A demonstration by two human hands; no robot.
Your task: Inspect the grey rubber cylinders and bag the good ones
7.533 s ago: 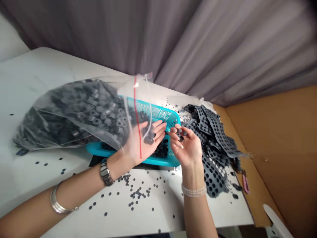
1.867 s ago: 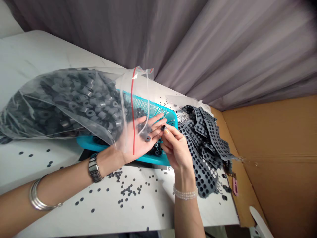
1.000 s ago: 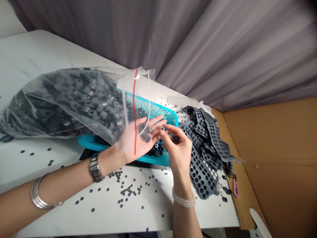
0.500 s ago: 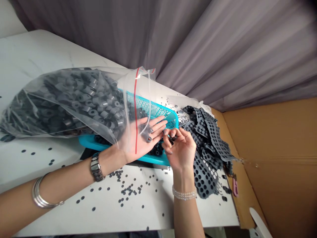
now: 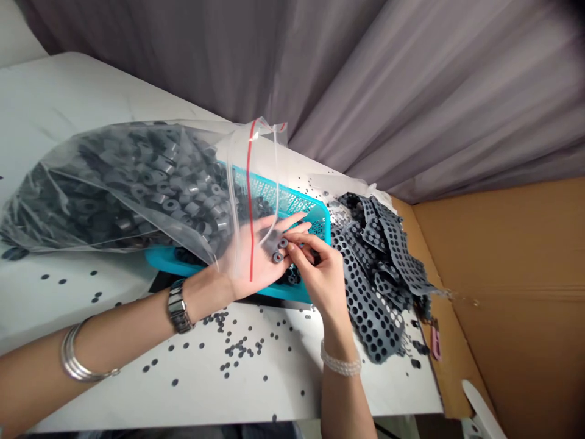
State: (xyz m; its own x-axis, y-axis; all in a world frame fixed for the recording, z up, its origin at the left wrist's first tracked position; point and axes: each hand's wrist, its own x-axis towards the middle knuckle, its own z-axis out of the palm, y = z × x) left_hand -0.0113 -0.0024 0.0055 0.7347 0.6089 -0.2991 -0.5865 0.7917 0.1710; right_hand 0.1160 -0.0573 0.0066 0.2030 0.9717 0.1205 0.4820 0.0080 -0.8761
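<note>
Palm up, my left hand [image 5: 249, 253] stretches its fingers out at the mouth of a clear zip bag [image 5: 249, 152]; whether it is inside or under the film I cannot tell. A small grey ring [image 5: 277, 257] rests by the base of its fingers. Thumb and fingertips of my right hand [image 5: 320, 268] pinch a second grey ring [image 5: 283, 242] just above the left fingers. Many similar short grey tubes [image 5: 171, 204] fill the bag. Under the bag and hands stands a turquoise basket [image 5: 322, 222] containing dark pieces, partly hidden.
Perforated dark foam sheets [image 5: 372, 305] lie heaped right of the basket. Small black discs [image 5: 244, 349] are scattered over the white table [image 5: 219, 399]. A pink-handled tool [image 5: 436, 341] lies near cardboard [image 5: 503, 262] on the right. A grey curtain [image 5: 320, 79] hangs behind.
My right hand has moved left and turned over, from loosely curled fingers beside the left fingertips to a pinch on a grey ring. The left hand and bag stay nearly in place.
</note>
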